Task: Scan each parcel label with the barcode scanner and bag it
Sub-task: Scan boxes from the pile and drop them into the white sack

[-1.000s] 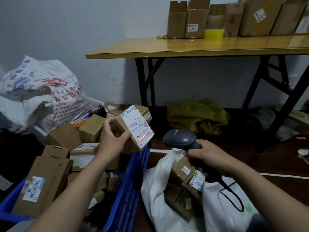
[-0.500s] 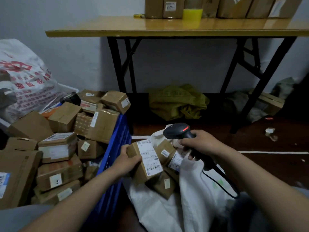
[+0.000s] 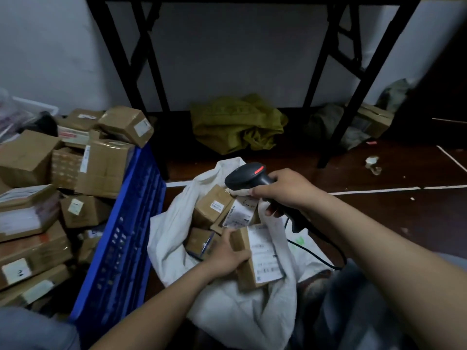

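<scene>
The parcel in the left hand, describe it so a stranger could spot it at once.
Find the white sack right of the blue crate. At its near edge, the left hand grips a small brown parcel with a white label on top. It alone is held; the other boxes lie loose deeper in the sack.

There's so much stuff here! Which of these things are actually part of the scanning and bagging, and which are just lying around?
Part of the job: barcode scanner in the right hand; labelled parcel in the left hand; white bag; blue crate of boxes.

Just lying about: olive sack, cardboard box by the wall, crumpled scrap on the floor, black table legs.
</scene>
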